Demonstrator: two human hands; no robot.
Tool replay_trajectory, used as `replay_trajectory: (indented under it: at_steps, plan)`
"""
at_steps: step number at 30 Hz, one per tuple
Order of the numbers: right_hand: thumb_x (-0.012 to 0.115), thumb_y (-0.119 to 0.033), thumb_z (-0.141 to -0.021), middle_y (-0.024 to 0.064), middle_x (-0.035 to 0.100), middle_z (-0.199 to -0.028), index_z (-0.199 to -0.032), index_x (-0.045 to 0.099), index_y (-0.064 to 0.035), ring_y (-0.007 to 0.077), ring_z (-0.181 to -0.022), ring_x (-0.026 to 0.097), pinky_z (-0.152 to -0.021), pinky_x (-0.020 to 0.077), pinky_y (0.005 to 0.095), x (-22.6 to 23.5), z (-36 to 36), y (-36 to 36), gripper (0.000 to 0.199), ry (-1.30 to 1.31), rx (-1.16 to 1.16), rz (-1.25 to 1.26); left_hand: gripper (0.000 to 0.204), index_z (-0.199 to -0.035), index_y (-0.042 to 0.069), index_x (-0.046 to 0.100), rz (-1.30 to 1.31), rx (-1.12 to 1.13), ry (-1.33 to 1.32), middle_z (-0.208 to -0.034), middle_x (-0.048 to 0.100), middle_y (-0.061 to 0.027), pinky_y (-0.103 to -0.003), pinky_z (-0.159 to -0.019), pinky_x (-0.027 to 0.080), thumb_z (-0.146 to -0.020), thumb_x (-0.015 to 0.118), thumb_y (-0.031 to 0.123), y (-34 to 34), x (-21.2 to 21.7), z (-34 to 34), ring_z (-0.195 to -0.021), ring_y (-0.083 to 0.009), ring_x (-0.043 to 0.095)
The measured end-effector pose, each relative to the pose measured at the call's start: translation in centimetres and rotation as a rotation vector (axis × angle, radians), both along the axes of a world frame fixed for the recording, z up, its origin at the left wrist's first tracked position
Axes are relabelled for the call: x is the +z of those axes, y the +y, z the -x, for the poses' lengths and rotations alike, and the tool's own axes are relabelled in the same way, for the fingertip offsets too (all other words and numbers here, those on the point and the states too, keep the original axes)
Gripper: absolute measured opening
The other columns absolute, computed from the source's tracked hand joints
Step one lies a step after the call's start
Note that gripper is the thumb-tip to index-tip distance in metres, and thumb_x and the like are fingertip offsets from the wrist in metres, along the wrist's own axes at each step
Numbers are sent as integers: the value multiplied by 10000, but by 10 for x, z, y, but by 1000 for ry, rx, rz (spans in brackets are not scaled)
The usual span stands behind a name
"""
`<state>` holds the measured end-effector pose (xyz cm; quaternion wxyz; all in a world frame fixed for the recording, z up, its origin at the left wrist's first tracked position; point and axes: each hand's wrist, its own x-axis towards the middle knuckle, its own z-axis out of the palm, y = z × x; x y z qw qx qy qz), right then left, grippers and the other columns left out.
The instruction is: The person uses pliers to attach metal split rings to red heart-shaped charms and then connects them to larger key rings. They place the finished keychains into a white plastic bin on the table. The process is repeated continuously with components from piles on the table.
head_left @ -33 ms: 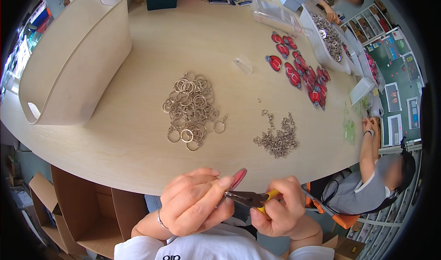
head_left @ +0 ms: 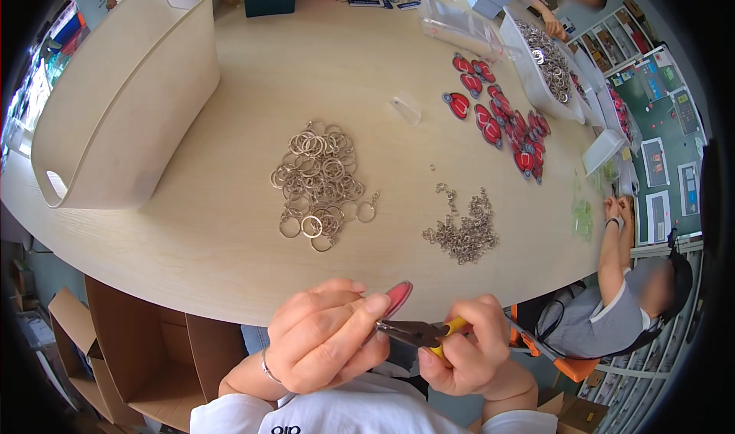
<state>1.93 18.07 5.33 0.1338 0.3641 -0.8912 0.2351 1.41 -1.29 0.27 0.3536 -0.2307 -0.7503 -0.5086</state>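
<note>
My left hand (head_left: 325,338) pinches a red keychain charm (head_left: 397,297) between thumb and fingers, just past the table's near edge. My right hand (head_left: 472,346) is closed round the yellow handles of a pair of pliers (head_left: 413,332). The dark jaws reach left to the charm's lower end at my left fingertips; a small metal ring there is mostly hidden. Beyond my hands lies a heap of split key rings (head_left: 325,177), some with short chains. To its right is a pile of small jump rings (head_left: 465,231). Several more red charms (head_left: 490,131) lie farther back.
A tall cream plastic tub (head_left: 126,97) stands at the left. White trays of metal rings (head_left: 545,62) and a clear plastic box (head_left: 459,28) are at the far right. A seated person (head_left: 612,311) works at the right edge; open cardboard boxes (head_left: 153,350) stand below left.
</note>
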Motion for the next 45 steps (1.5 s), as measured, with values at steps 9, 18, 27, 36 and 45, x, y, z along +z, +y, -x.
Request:
replay_trajectory:
  at_steps: [9, 18, 27, 36, 45]
  plan:
    - [718, -228, -686, 99, 514, -807, -615, 479, -99, 180, -535, 440, -412, 356, 248, 7, 0, 5, 281, 15, 20, -23, 423, -1014, -29, 654, 28, -90, 25, -874, 634, -71, -334, -721, 568, -594, 691, -64, -8, 3, 6, -762, -201, 595]
    - [726, -255, -690, 94, 521, -813, -632, 498, -105, 167, -552, 453, -422, 369, 232, 11, 2, 3, 280, 96, 27, -86, 264, -1040, 8, 633, 64, -72, -19, -882, 633, -75, -381, -738, 553, -811, 680, 130, -13, 4, 1, -766, -212, 601]
    - [728, -250, -695, 105, 526, -849, -671, 510, -104, 178, -567, 462, -435, 381, 250, 7, 2, 0, 263, 61, 42, -2, 427, -1001, -39, 661, -27, -109, 35, -830, 620, -66, -332, -701, 576, -577, 684, -79, -11, 6, 3, -756, -192, 589]
    - [712, -242, -686, 100, 519, -803, -629, 473, -97, 170, -525, 437, -400, 361, 239, 8, 2, 2, 286, 103, 69, -46, 235, -1008, -16, 640, -27, -141, -14, -821, 633, -82, -376, -697, 566, -794, 671, 76, -13, 6, 1, -716, -214, 606]
    - [743, -218, -667, 119, 529, -832, -631, 475, -78, 181, -524, 440, -402, 360, 256, 12, 11, 9, 304, -12, 102, -74, 284, -963, -43, 650, 70, -60, -22, -759, 610, -83, -364, -647, 564, -684, 688, -1, -14, 12, 2, -660, -217, 586]
